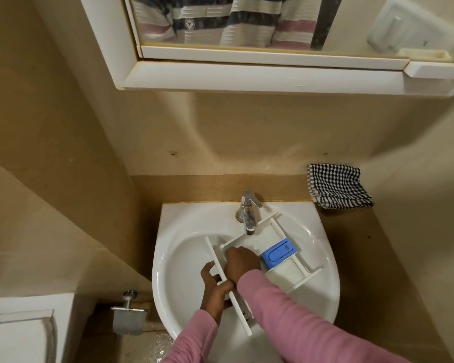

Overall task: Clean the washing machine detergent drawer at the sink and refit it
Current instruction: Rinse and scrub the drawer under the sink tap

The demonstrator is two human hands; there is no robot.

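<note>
Scene: A person in pink sleeves washes a washing-machine drawer (286, 273) at a bathroom sink (184, 258).
Where the drawer lies: Slantwise across the basin, its far end under the tap (247, 213) and its front panel (212, 251) toward the person.
Left hand: The left hand (211, 281) grips the front panel from the basin side, fingers curled round its edge to steady the drawer.
Right hand: The right hand (241, 260) reaches down into the compartment just behind the panel, knuckles up. The fingertips are hidden, so I cannot tell whether they hold a cloth or brush or rub bare.
Blue insert: A blue insert (279, 252) sits in the drawer, just beside the right hand.
Water: Whether the tap is running is too faint to tell.
Progress: The drawer is out of the machine and at the sink, and the washing looks under way. Rinsing the rest, drying and refitting appear to be still ahead.
Nearby: A checked cloth (336, 187) lies folded on the counter to the right, well apart from both hands.
</note>
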